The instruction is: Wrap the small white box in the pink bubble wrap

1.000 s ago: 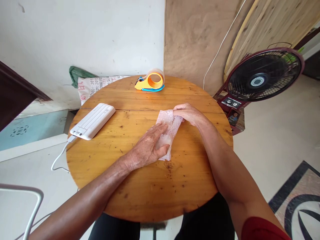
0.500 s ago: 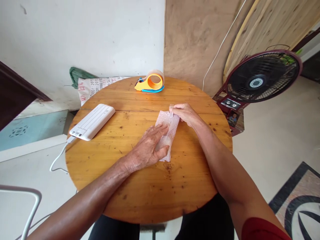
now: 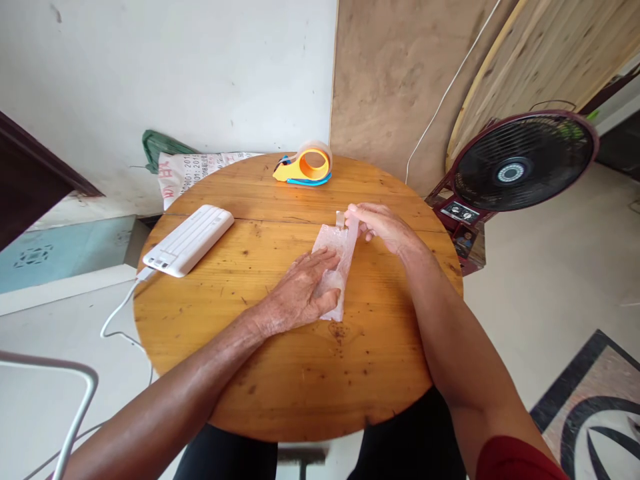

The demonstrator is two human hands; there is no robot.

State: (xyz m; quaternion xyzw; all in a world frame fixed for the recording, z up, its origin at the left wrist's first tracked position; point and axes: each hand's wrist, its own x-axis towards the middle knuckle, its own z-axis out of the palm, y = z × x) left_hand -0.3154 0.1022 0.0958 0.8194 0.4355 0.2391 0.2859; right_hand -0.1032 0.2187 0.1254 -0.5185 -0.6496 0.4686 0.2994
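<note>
Legs, dark-clothed: two [image 3: 405,437], under the near table edge.
Sleeve, dark red: one [image 3: 517,460], on the right arm.
Bar, white, bent: one [image 3: 75,380], at lower left, nearer than the floor behind it.
Table, round, wooden: one [image 3: 270,393], a seam running across its far part.
Left hand: one [image 3: 303,290], palm down, spread flat with thumb apart, pressing on the wrap and hiding part of it; grips nothing.
Bubble wrap, pinkish, clear: one strip [image 3: 331,308], lying lengthwise near the table's middle, its far right edge lifted.
Right hand: one [image 3: 377,227], thumb and fingers nearly closed, pinching that raised edge and covering the corner.
Tab, clear and glossy: one [image 3: 341,219], at the wrap's far end, beside the right fingers; whether they hold it cannot be told.
Power bank, white: one [image 3: 189,240], left of the wrap, well apart.
Cable, white: one [image 3: 117,308], plugged into its near end, hanging off the table.
Tape dispenser, orange and blue: one [image 3: 289,171], with one roll, upright near the far rim.
Fan, dark red and black: one [image 3: 520,167], right of the table.
Sack, printed: one [image 3: 173,177], behind the table, partly hidden by it.
Bag, green: one [image 3: 167,143], against the wall, behind the sack.
</note>
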